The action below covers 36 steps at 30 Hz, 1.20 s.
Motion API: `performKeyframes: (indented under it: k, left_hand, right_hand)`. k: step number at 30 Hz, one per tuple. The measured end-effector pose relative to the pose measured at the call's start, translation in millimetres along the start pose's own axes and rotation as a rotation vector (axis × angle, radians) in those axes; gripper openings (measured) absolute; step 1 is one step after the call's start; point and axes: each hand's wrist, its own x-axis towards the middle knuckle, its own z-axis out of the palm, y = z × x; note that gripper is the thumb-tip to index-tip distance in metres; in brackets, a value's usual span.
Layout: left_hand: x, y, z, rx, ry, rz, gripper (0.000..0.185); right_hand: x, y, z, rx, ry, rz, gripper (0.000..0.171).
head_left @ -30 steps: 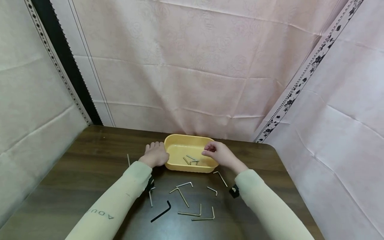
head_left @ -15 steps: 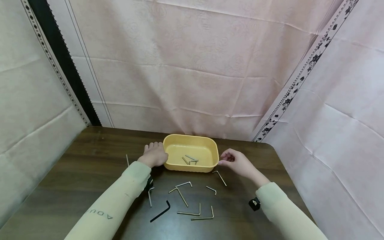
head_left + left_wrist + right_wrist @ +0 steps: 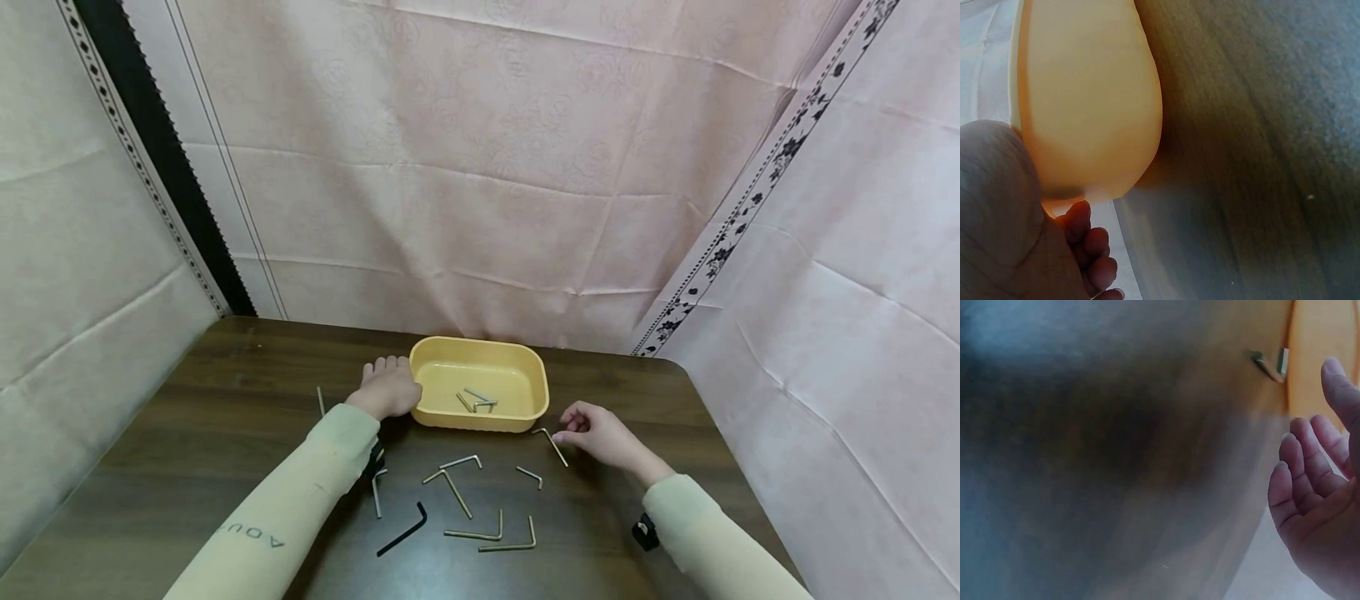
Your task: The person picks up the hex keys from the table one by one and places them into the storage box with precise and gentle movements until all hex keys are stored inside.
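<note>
At its left end, the yellow plastic tray (image 3: 472, 421) is gripped by my left hand (image 3: 386, 389). The left wrist view shows the thumb side of that hand against the tray's rim and the fingertips curled past its end. Inside the tray lie several silvery hex keys (image 3: 483, 403). Just off the tray's front right corner, a hex key (image 3: 557, 450) rests on the table, and my right hand (image 3: 606, 437) hovers beside its upper part, holding nothing. In the right wrist view the right thumb (image 3: 1340, 387) stands apart from the loosely bent fingers.
Several more hex keys lie across the dark wooden table (image 3: 247, 467), among them a black one (image 3: 402, 530) near the front and a silver one (image 3: 321, 400) left of my left hand. A pale curtain (image 3: 480, 208) rises behind the table's back edge.
My right hand has come out from over the tray, moved right and then down toward the hex key near the corner. The left hand has stayed on the tray.
</note>
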Motion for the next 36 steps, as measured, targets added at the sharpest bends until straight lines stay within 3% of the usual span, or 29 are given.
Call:
performKeyframes:
  k: [12, 36]
  left_hand:
    - [-0.6, 0.5, -0.4, -0.014, -0.006, -0.002, 0.058]
    - [0.8, 0.5, 0.3, -0.019, -0.008, -0.012, 0.058]
  right_hand:
    - [0, 3, 18, -0.040, -0.039, 0.028, 0.034]
    - [-3, -1, 16, -0.157, -0.120, -0.024, 0.018]
